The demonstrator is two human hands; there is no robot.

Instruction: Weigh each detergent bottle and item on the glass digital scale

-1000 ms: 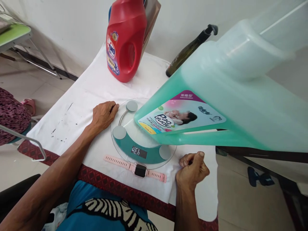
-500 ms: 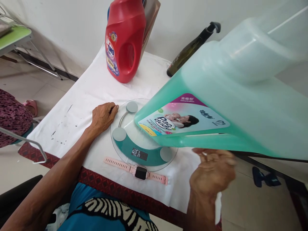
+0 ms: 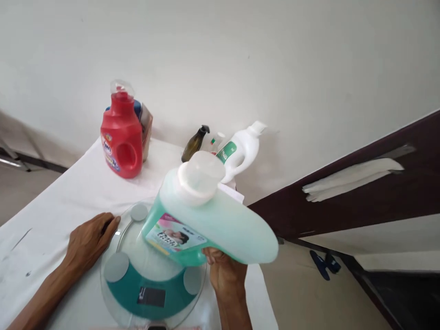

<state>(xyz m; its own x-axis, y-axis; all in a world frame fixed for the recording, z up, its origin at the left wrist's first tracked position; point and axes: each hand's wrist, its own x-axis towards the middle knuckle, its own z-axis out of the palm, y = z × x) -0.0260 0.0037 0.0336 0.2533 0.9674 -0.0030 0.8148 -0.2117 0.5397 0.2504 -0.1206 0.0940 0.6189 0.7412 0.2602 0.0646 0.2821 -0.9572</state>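
Observation:
A large bottle of green liquid detergent (image 3: 192, 215), with a whitish cap and a printed label, stands over a round glass scale (image 3: 151, 316). It looks tilted by the wide view, and I cannot tell whether its base touches the glass. My right hand (image 3: 227, 270) has its fingers wrapped round the bottle's handle from the near right side. On the white cloth, my left hand (image 3: 89, 240) rests palm down at the scale's left rim, thumb and index finger slightly apart, other fingertips hidden. The scale's display (image 3: 151, 297) is dark, with only a small unreadable mark.
A red detergent bottle (image 3: 122, 133) stands at the back left, before a box (image 3: 146, 128). Behind the green bottle are a dark pump bottle (image 3: 195, 144) and a white handled bottle (image 3: 244, 146). A watch (image 3: 157, 327) lies at the near edge. Slippers (image 3: 325, 265) lie on the floor.
My view has risen and drawn back, bringing the white bottle into sight. My right hand, blurred below the green bottle before, now grips its handle. The display's digits are no longer readable.

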